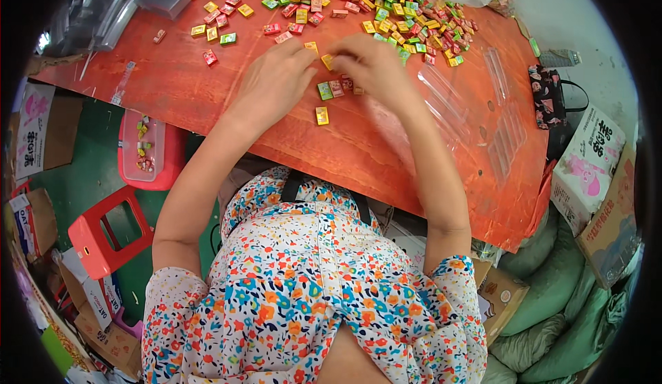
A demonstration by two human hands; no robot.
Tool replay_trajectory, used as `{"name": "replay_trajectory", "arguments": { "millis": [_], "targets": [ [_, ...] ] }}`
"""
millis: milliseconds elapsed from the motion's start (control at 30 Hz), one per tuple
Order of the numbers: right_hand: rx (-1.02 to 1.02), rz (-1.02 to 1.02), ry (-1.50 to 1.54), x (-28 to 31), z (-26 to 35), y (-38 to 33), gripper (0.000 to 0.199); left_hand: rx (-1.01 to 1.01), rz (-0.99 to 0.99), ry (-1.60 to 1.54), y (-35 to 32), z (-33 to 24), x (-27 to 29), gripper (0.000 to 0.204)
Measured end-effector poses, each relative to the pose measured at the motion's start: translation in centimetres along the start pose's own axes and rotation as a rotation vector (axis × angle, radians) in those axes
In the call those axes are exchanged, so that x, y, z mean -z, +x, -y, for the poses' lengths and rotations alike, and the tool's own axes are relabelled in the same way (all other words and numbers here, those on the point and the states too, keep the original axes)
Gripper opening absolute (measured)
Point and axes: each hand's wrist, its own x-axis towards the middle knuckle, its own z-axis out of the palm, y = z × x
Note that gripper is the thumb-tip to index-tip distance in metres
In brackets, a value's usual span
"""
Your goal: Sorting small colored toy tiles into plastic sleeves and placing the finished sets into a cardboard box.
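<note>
My left hand (276, 77) rests palm-down on the red-brown table (207, 94), fingers reaching toward a yellow wrapped candy (312, 46). My right hand (372, 63) is beside it, blurred, fingertips pinching a small yellow candy (327, 60). Just below the hands lie a green candy (325, 91), a red one (336, 88) and a yellow one (322, 115). A big scatter of small wrapped candies (407, 22) in red, yellow and green covers the far part of the table.
Clear plastic trays (507, 139) lie on the table's right side. A pink tub (145, 149) with a few candies and a red plastic stool (103, 235) stand on the green floor at left. Cardboard boxes (593, 170) and green sacks (552, 301) are at right.
</note>
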Motion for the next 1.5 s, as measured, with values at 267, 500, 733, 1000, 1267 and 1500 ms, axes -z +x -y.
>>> {"name": "replay_trajectory", "arguments": {
  "millis": [267, 500, 733, 1000, 1267, 1500],
  "targets": [
    [-0.488, 0.131, 0.252, 6.1, -2.3, -4.3, 0.014, 0.084, 0.143, 0.169, 3.3, 0.2, -2.4, 0.023],
    [-0.242, 0.085, 0.116, 3.5, -3.6, -4.6, 0.011, 0.106, 0.252, 0.166, 4.3, -0.7, -1.6, 0.028],
    [-0.277, 0.107, 0.116, 3.3, -3.3, -5.5, 0.029, 0.067, 0.176, 0.193, 3.8, -0.3, -1.7, 0.021],
    [-0.202, 0.156, 0.064, 3.3, -2.5, -5.6, 0.043, 0.142, 0.154, 0.019, -1.6, -0.9, 1.4, 0.016],
    [-0.173, 0.137, 0.057, 2.6, -2.0, -5.1, 0.039, 0.1, 0.197, -0.036, -2.0, -1.4, 1.0, 0.023],
    [-0.189, 0.123, 0.106, 2.4, -2.1, -5.2, 0.038, 0.143, 0.171, -0.119, -2.4, -0.7, 0.3, 0.035]
  ]
}}
